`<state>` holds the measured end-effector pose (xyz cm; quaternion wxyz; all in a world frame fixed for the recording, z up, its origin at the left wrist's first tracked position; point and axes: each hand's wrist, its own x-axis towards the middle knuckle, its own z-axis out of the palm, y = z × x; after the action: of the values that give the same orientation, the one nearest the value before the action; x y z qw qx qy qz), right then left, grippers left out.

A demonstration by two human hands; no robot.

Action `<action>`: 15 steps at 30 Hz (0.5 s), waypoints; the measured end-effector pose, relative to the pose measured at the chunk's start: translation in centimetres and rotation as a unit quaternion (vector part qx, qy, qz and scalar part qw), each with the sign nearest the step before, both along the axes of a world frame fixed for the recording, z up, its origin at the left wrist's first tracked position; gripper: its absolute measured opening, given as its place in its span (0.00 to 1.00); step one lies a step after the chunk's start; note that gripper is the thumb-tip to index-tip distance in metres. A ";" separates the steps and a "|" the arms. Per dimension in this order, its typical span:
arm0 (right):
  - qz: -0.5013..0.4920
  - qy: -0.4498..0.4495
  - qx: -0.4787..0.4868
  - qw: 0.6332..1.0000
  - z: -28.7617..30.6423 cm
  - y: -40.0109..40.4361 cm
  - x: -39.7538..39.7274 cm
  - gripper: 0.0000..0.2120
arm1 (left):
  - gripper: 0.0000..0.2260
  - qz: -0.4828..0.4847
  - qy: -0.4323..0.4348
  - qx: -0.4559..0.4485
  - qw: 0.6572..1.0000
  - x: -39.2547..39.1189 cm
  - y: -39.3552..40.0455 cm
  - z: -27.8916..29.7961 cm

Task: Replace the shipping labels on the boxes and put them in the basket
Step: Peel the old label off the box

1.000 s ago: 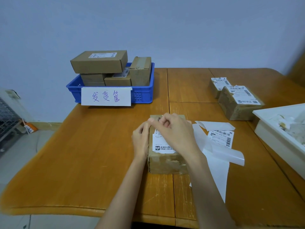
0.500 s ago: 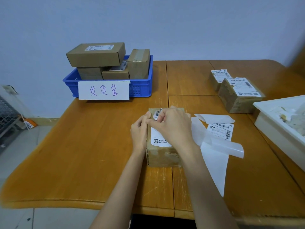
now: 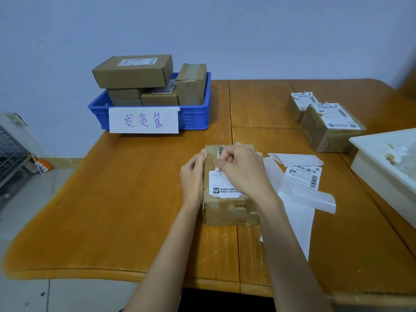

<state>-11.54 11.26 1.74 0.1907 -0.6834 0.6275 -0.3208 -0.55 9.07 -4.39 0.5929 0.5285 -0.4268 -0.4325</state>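
A taped cardboard box (image 3: 229,210) lies on the wooden table (image 3: 126,199) in front of me, with a white shipping label (image 3: 221,188) on its top. My left hand (image 3: 193,176) holds the box's left side. My right hand (image 3: 243,170) is over the label, fingers curled, pinching the label's far edge, which is lifted off the box. A blue basket (image 3: 193,118) with a handwritten paper sign stands at the back left and holds several cardboard boxes.
Two labelled boxes (image 3: 326,124) sit at the back right. A fresh label (image 3: 304,176) and white backing sheets (image 3: 299,212) lie right of the box. A white tray (image 3: 382,158) with paper scraps is at the right edge.
My right hand has drawn the label's far edge back towards me, peeling more of it off the box. The camera has tilted slightly.
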 end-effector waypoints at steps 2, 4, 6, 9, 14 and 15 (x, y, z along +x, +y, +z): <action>-0.001 -0.003 0.009 1.000 0.2 0.1 0.0 0.17 | 0.22 0.001 0.005 0.000 1.000 0.0 0.0 0.0; -0.001 -0.016 0.017 1.000 0.4 0.1 -0.1 0.17 | 0.22 0.001 0.004 -0.001 1.000 0.1 0.0 -0.1; 0.001 -0.031 0.026 0.999 0.5 0.2 -0.2 0.17 | 0.21 0.000 0.002 -0.003 1.000 0.1 -0.1 -0.2; -0.007 -0.027 0.016 0.999 0.4 0.2 -0.1 0.16 | 0.19 0.003 0.003 -0.003 1.000 0.1 -0.1 -0.3; -0.054 -0.056 -0.028 0.997 0.3 0.3 0.8 0.25 | 0.23 0.007 -0.004 0.012 1.000 0.0 0.1 0.0; -0.058 -0.042 -0.038 0.997 0.1 0.3 0.8 0.23 | 0.24 0.007 -0.006 0.010 1.000 0.0 0.2 0.0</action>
<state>-10.69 11.58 1.89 0.1717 -0.6387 0.6449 -0.3830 -0.57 9.25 -4.38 0.5881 0.5399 -0.4219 -0.4296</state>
